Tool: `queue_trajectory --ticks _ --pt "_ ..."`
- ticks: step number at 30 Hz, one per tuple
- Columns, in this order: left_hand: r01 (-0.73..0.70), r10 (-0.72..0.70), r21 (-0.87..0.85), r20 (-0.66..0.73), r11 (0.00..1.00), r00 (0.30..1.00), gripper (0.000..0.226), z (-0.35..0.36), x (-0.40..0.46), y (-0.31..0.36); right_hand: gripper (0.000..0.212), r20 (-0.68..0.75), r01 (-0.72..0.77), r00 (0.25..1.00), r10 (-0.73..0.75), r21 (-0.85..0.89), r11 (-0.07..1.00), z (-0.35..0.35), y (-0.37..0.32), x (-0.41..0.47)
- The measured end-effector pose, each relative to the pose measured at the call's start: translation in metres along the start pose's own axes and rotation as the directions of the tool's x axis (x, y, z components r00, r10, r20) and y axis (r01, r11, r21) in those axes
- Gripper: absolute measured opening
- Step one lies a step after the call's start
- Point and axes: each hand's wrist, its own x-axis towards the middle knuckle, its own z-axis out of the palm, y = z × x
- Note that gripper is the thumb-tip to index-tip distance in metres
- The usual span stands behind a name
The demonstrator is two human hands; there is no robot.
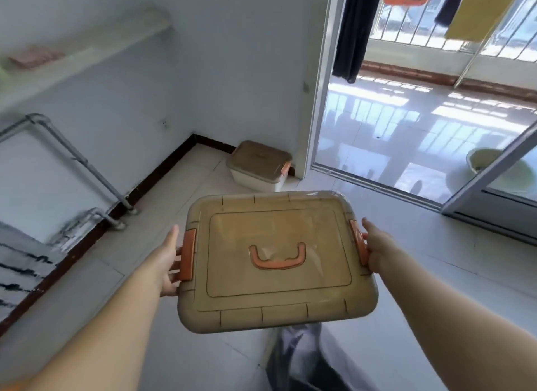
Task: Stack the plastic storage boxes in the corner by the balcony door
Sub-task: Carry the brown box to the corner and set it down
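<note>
I hold a plastic storage box (276, 291) in the air in front of me; only its translucent tan lid with an orange handle and orange side latches shows. My left hand (170, 262) grips its left side at the latch. My right hand (377, 249) grips the right side at the other latch. A second storage box (257, 166), white with a tan lid and an orange latch, stands on the floor in the corner, against the wall just left of the balcony door frame (319, 99).
Grey pipes (78, 161) run along the left wall down to the floor. A high shelf (87, 47) hangs on that wall. The balcony door is open; a glass door leaf (494, 181) stands at the right. Laundry and a basin (499, 169) are on the balcony.
</note>
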Motion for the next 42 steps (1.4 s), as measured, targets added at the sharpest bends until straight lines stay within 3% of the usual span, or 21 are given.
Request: queue_trajectory --ticks 6,10,14,17,24,26,29,31,36,42 --pt "0.091 -0.091 -0.049 0.012 0.995 0.996 0.079 0.016 0.074 0.127 0.059 -0.004 -0.057 0.998 0.057 -0.058 0.997 0.106 -0.119 0.078" --pt "0.021 -0.021 -0.003 -0.03 1.0 0.999 0.072 0.023 0.099 0.179 0.061 0.007 -0.017 1.0 0.018 -0.146 0.989 0.151 -0.163 0.106" --pt "-0.021 0.024 0.036 -0.08 0.999 0.996 0.06 0.033 0.148 0.238 0.056 0.014 -0.008 1.0 0.01 -0.109 0.994 0.203 -0.203 0.145" --pt "-0.082 0.088 0.061 -0.093 0.995 0.992 0.069 0.041 0.2 0.294 0.058 -0.045 -0.019 0.999 0.015 -0.097 0.995 0.244 -0.232 0.181" --pt "-0.114 0.111 0.206 0.029 0.972 0.993 0.082 0.069 0.313 0.433 0.069 -0.163 -0.092 0.983 0.087 -0.028 0.995 0.32 -0.271 0.26" --pt "-0.092 0.077 0.229 0.073 0.969 0.994 0.077 0.078 0.341 0.476 0.071 -0.122 -0.119 0.986 0.111 -0.062 0.991 0.341 -0.279 0.278" --pt "-0.072 0.039 0.304 0.114 0.95 0.993 0.071 0.098 0.375 0.53 0.058 -0.021 -0.091 0.996 0.089 -0.11 0.99 0.372 -0.292 0.297" --pt "-0.067 0.027 0.327 0.124 0.943 0.992 0.063 0.114 0.4 0.553 0.055 0.007 -0.064 0.998 0.064 -0.083 0.995 0.39 -0.3 0.315" --pt "-0.06 0.053 0.301 0.031 0.952 0.998 0.041 0.153 0.475 0.576 0.07 -0.012 -0.015 1.0 0.014 -0.118 0.993 0.41 -0.304 0.377" --pt "-0.053 0.044 0.177 0.055 0.983 0.997 0.035 0.206 0.571 0.571 0.071 -0.085 0.034 0.996 -0.041 -0.081 0.996 0.425 -0.296 0.472"
